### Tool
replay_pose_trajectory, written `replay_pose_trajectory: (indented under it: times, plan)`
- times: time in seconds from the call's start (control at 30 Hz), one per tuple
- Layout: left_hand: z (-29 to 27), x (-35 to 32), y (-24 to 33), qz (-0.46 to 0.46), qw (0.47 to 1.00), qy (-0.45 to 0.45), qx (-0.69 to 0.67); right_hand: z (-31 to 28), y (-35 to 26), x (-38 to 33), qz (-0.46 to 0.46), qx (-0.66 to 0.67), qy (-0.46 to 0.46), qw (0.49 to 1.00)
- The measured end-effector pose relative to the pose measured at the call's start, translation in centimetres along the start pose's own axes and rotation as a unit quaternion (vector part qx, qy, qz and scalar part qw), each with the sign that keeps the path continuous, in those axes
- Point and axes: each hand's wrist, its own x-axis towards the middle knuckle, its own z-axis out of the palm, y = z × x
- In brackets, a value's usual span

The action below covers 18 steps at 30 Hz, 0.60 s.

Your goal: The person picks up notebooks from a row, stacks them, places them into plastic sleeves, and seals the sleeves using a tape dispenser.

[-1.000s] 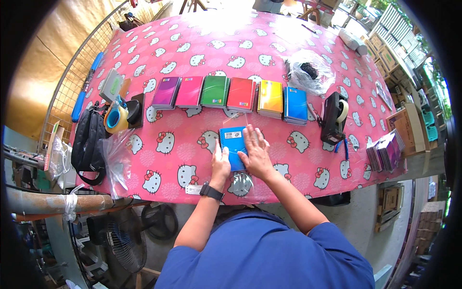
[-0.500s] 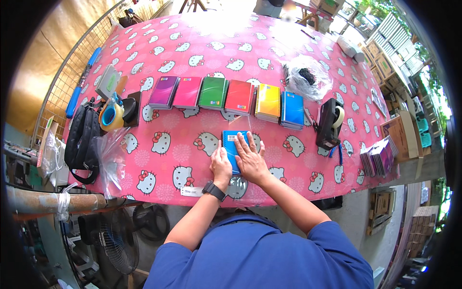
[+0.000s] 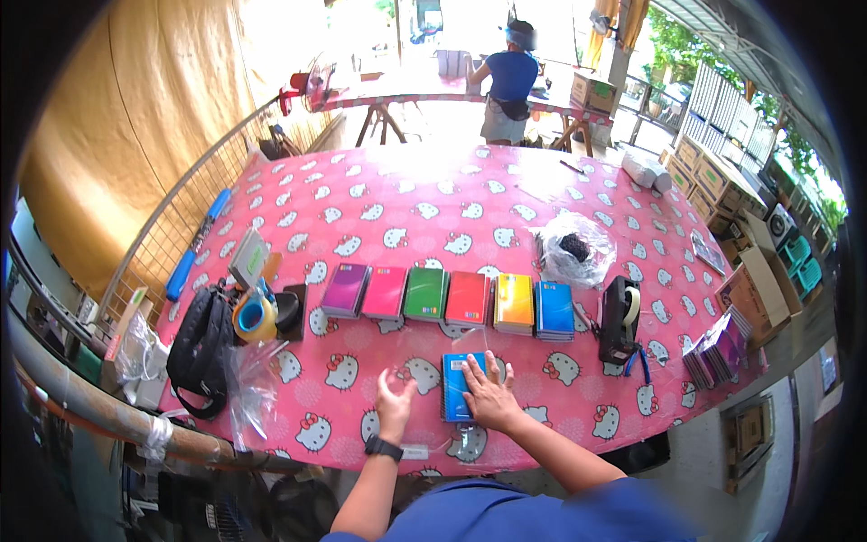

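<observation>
A small blue spiral notebook (image 3: 457, 408) lies on the pink table near its front edge, with a white sticker at its top. My right hand (image 3: 489, 394) rests flat on its cover, fingers spread. To the left, my left hand (image 3: 394, 408) is raised off the notebook with fingers apart and nothing in them. Beyond my hands runs a row of notebook stacks: purple (image 3: 346, 291), pink (image 3: 385, 292), green (image 3: 426, 294), red (image 3: 468, 299), yellow (image 3: 514, 303) and blue (image 3: 554, 311). A clear plastic sleeve (image 3: 470, 341) lies just past the notebook.
Left are a black bag (image 3: 200, 348), tape rolls (image 3: 255, 316) and clear plastic bags (image 3: 253, 388). Right are a tape dispenser (image 3: 619, 321), a bundled plastic bag (image 3: 575, 251) and purple notebooks (image 3: 716, 352). A person (image 3: 511, 86) stands at a far table.
My left hand has let go of the notebook's left side and moved left, opening. My right hand stays on the cover. The view has tilted up, bringing the far person into sight.
</observation>
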Motion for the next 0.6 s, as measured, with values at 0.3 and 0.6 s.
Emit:
replay_pose_trajectory:
  times: [0.3, 0.6]
  plan:
    - [-1.0, -3.6, 6.0, 0.059, 0.963, -0.264, -0.02, 0.2, 0.4, 3.3, 0.015, 0.296, 0.053, 0.953]
    - [-2.2, -1.1, 7.2, 0.124, 0.947, -0.267, -0.129, -0.9, 1.1, 5.0, 0.112, 0.326, -0.093, 0.934]
